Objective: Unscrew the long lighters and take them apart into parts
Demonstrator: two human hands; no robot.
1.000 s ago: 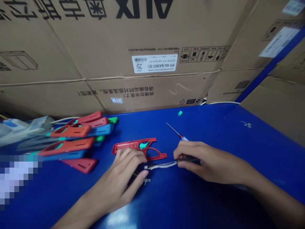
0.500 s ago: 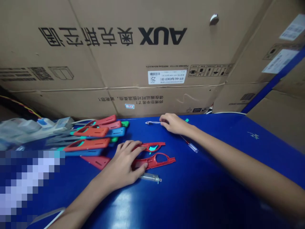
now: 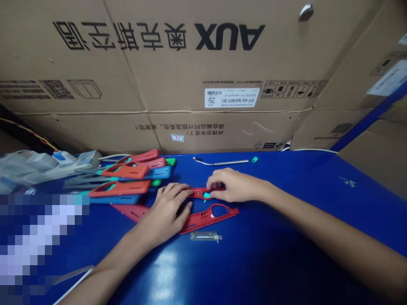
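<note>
Two red lighter casing halves lie in the middle. My left hand (image 3: 171, 207) closes its curled fingers over the left end of the upper casing half (image 3: 199, 193), which has a small green part (image 3: 207, 195) in its opening. At that half's right end, my right hand (image 3: 233, 184) pinches it between thumb and fingers. The lower casing half (image 3: 210, 217) lies just in front, beside my left thumb. Nearer to me is a clear fuel tank (image 3: 205, 236). Behind my right hand rest a metal tube (image 3: 230, 162) with a thin wire and a green cap (image 3: 255, 159).
Several red, orange and blue lighters (image 3: 124, 188) are piled at the left, by a power strip (image 3: 87, 159) with cables. A large cardboard box (image 3: 178, 76) walls off the back of the blue table (image 3: 270, 262). Small scraps (image 3: 349, 183) lie at the right.
My right hand has left the wire and come nearer to me, onto the upper casing half. The metal tube now lies uncovered. My left hand has shifted slightly, uncovering the fuel tank.
</note>
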